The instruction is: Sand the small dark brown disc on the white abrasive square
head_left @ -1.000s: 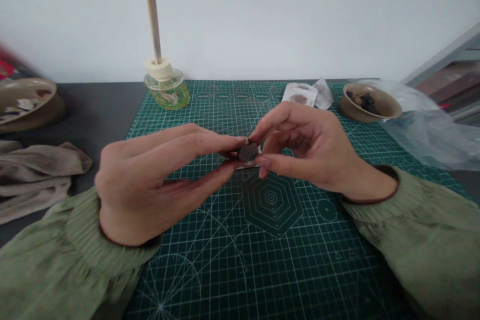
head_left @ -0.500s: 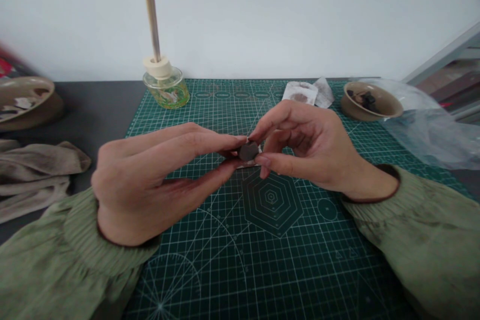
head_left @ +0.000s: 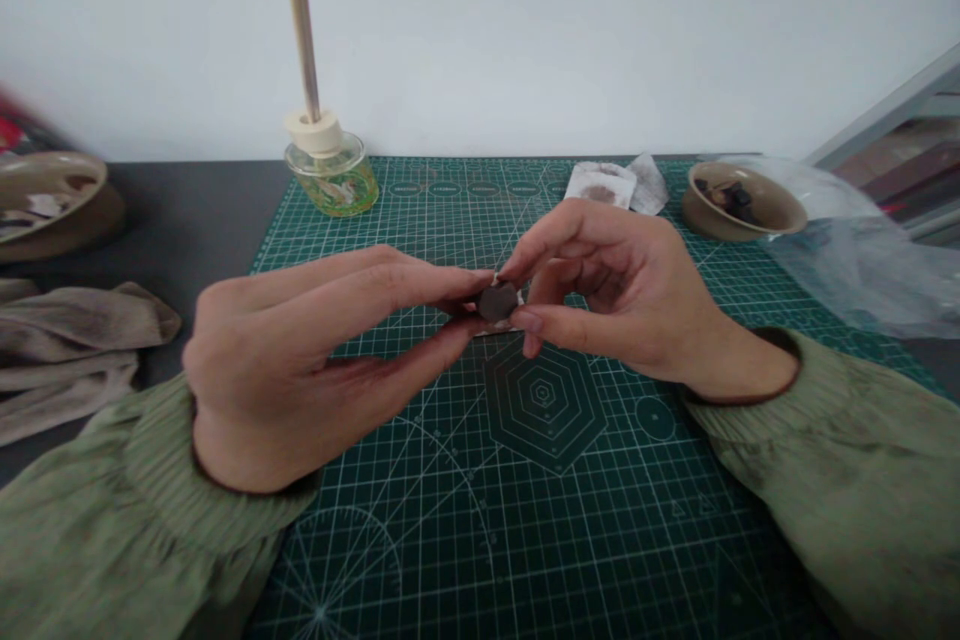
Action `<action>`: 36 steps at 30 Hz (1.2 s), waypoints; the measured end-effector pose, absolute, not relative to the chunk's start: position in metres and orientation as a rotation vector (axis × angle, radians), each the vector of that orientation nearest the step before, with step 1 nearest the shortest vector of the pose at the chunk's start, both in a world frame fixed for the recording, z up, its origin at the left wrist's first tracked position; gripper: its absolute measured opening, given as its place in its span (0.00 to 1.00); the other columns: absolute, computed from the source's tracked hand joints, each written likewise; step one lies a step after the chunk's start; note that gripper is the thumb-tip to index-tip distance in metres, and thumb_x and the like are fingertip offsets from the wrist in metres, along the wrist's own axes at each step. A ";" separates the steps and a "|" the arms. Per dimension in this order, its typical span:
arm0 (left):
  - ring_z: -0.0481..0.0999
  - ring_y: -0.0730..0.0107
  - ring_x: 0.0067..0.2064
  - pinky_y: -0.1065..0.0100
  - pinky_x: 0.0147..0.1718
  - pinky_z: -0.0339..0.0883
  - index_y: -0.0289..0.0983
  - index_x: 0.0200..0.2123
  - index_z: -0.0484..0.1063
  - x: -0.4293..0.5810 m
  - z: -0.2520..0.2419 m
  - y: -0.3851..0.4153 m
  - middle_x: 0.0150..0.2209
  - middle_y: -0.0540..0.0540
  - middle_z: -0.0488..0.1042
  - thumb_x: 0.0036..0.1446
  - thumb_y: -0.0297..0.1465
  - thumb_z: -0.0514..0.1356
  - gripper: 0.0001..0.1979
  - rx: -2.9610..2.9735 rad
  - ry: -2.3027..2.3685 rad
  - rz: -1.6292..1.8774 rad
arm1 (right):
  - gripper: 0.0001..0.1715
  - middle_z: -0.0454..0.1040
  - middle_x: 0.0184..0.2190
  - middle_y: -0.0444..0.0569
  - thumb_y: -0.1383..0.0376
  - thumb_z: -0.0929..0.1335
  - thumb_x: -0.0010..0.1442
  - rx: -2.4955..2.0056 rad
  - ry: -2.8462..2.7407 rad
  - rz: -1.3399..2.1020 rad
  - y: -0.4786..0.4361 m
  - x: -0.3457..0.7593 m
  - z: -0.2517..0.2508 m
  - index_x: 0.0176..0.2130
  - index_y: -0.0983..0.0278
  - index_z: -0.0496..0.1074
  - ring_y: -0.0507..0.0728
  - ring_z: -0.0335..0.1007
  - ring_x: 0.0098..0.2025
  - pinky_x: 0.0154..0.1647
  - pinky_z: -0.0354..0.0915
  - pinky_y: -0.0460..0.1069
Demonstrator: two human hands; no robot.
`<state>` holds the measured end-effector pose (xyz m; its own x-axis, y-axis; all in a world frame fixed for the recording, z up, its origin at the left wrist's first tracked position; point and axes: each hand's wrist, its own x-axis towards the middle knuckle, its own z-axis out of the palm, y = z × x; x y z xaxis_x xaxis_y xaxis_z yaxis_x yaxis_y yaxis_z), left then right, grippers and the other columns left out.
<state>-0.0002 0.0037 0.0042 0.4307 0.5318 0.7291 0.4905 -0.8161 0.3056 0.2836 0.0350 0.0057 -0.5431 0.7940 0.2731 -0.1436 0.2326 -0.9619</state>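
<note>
A small dark round lump (head_left: pixel 497 301) is held above the green cutting mat (head_left: pixel 540 520) between the fingertips of both hands. My left hand (head_left: pixel 300 360) pinches it from the left with thumb and forefinger. My right hand (head_left: pixel 607 295) pinches it from the right, its other fingers curled. A bit of white paper shows just under the lump. Both wrists wear green ribbed sleeves.
At the back stand a glass diffuser bottle (head_left: pixel 334 178) with a tall stick, a torn white wrapper (head_left: pixel 607 185) and a tan bowl (head_left: pixel 742 205) with dark pieces. A clear plastic bag (head_left: pixel 862 260) lies right. Left are a grey cloth (head_left: pixel 67 350) and another tan bowl (head_left: pixel 52 205).
Almost nothing: the dark lump has turned slightly between the fingertips and both hands stay in place.
</note>
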 end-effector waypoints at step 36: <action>0.99 0.64 0.45 0.69 0.47 0.97 0.50 0.59 0.90 0.000 0.006 0.001 0.52 0.54 0.97 0.86 0.32 0.73 0.07 2.632 0.934 1.343 | 0.21 0.96 0.47 0.43 0.76 0.91 0.62 -0.543 -1.650 1.407 0.034 0.282 0.005 0.49 0.59 0.91 0.51 0.92 0.31 0.31 0.85 0.42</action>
